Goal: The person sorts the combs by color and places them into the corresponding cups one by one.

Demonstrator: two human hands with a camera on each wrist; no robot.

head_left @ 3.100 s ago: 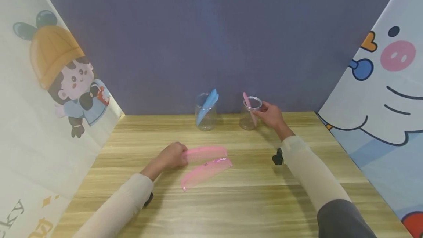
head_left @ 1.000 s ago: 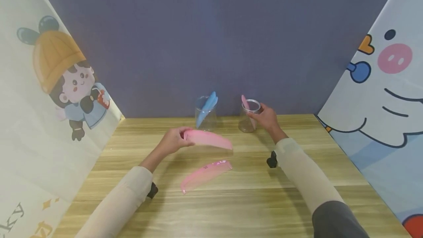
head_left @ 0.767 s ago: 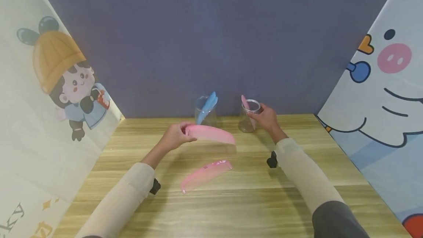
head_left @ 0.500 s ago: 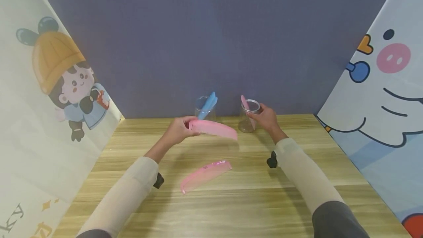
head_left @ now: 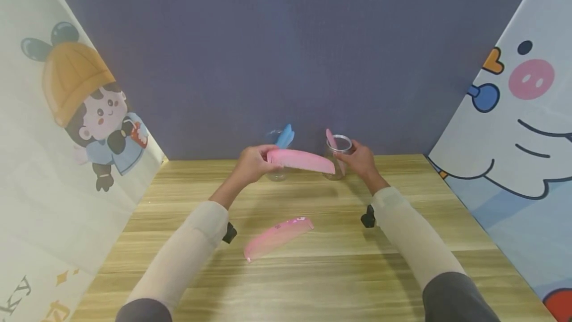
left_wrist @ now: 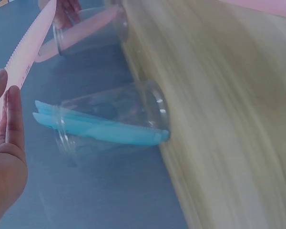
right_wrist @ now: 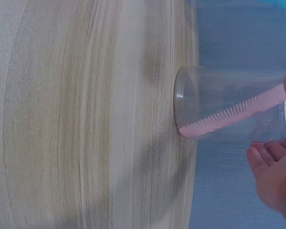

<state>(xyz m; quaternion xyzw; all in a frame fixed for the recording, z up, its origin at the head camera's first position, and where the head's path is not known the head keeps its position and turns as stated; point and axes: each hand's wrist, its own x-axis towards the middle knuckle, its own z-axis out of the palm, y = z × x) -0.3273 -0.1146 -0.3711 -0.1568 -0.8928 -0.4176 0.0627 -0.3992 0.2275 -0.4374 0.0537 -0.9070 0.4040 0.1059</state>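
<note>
My left hand pinches one end of a pink comb, lifted above the table with its teeth facing down. The comb's far end overlaps the right clear jar in the head view. That jar holds one pink comb, leaning inside with its tip above the rim. My right hand grips the jar near its rim. Behind the left hand stands another clear jar, partly hidden in the head view, with blue combs leaning in it. A second loose pink comb lies on the table.
The wood-grain table ends at a dark blue-grey back panel. Cartoon-printed panels flank it, a left panel and a right panel. Both jars stand near the back edge.
My left hand has picked the upper pink comb off the table and carried it up and right toward the right jar. My right hand stays on that jar.
</note>
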